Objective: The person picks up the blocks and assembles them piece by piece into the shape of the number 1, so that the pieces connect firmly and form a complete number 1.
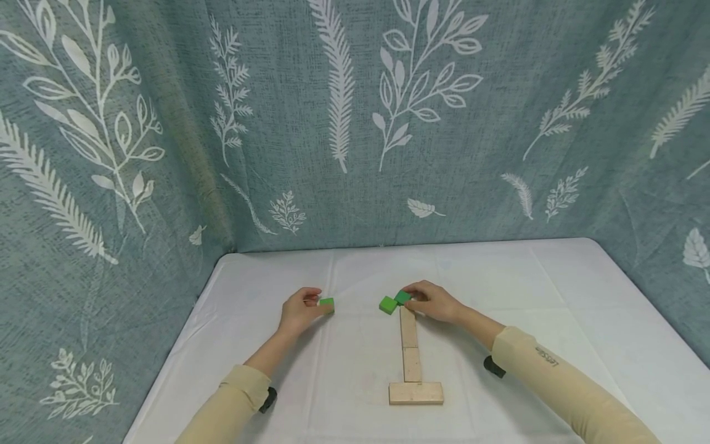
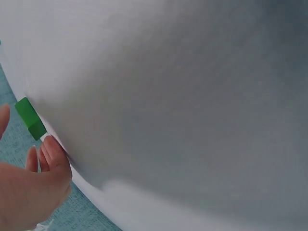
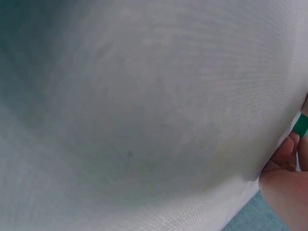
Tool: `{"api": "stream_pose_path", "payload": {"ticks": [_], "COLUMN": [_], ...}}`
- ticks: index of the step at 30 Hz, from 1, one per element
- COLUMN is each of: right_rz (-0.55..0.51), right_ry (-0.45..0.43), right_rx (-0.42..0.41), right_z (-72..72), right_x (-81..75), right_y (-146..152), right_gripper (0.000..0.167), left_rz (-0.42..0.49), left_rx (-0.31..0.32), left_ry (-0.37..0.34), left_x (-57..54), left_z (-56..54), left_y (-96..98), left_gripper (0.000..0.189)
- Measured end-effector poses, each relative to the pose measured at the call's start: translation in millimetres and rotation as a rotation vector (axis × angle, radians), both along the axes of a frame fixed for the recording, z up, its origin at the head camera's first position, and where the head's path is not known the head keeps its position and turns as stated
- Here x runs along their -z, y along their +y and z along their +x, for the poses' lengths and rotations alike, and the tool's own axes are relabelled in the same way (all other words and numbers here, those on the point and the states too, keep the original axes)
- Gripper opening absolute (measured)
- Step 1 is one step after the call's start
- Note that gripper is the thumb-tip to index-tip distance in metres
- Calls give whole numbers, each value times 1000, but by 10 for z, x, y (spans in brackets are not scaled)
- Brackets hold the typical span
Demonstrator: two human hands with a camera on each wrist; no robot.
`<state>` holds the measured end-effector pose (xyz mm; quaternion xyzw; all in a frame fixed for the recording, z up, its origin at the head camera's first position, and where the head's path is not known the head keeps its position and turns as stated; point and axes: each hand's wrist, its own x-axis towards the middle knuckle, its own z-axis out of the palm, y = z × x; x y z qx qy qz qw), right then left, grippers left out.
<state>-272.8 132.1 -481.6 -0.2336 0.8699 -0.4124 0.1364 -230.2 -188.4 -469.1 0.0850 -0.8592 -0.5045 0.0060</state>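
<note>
My left hand (image 1: 300, 313) is at a green block (image 1: 326, 302) on the left part of the table. In the left wrist view the fingers of that hand bend beside the block (image 2: 30, 117), with a narrow gap at the fingertips. My right hand (image 1: 435, 301) pinches a darker green block (image 1: 402, 297) between thumb and fingers. This block meets a corner of a lighter green block (image 1: 387, 304) and sits at the top end of a line of wooden planks. In the right wrist view only part of the pinched block (image 3: 301, 125) shows.
Two wooden planks, an upper one (image 1: 408, 327) and a lower one (image 1: 412, 364), lie end to end. A wider plank (image 1: 416, 393) lies crosswise below them. The table (image 1: 499, 271) has a white cloth, and a patterned curtain (image 1: 355, 203) hangs behind it.
</note>
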Motion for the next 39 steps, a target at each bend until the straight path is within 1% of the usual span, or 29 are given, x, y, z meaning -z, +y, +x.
{"api": "stream_pose_path", "payload": {"ticks": [5, 13, 16, 18, 24, 27, 32, 37, 39], "right_rz": [-1, -3, -9, -11, -11, -15, -12, -8, -1], "right_ry": [1, -3, -5, -7, -15, -16, -10, -8, -2], "right_rx": [-4, -2, 2, 5, 7, 4, -1, -3, -2], "right_z": [-1, 6, 7, 3, -9, -9, -3, 8, 12], "right_x": [10, 22, 16, 17, 32, 32, 25, 14, 13], "right_y": [5, 6, 4, 4, 10, 13, 13, 11, 17], "right_gripper": [41, 41, 41, 41, 41, 41, 41, 41, 41], "left_rz": [-71, -188, -215, -215, -192, -163, -65, 31, 83], "left_rx": [16, 54, 58, 56, 46, 34, 11, -7, -15], "left_ry": [11, 75, 91, 94, 93, 95, 74, 30, 16], "left_x": [9, 53, 57, 55, 55, 49, 9, -26, -35], "left_z": [1, -18, -15, -11, 2, 22, 62, 91, 94], "left_y": [40, 65, 74, 77, 79, 94, 147, 187, 199], "left_gripper": [48, 44, 42, 41, 42, 42, 43, 43, 44]}}
